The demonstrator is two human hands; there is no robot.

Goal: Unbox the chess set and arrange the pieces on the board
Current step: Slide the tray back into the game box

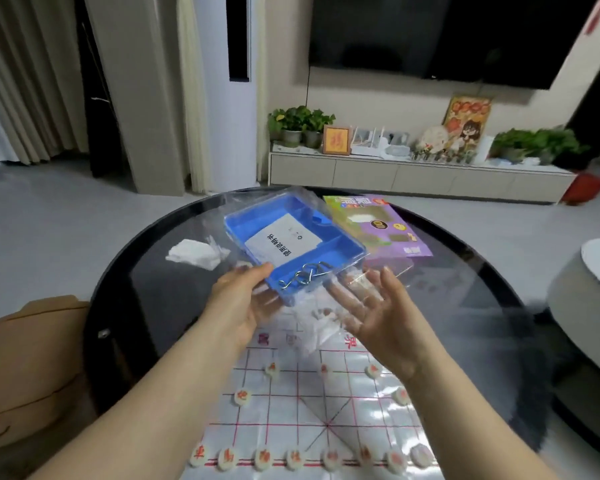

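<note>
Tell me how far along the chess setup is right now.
Done: red-marked pieces stand in rows on the near half of the board. In hand: the left hand grips a blue tray holding a card and a wire puzzle; the right hand is open beside it. Left: the far half, partly hidden by clear plastic, shows no pieces yet.

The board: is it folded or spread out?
Spread out. The board lies flat on the table, its red grid fully showing, with pieces in a row on it.
</note>
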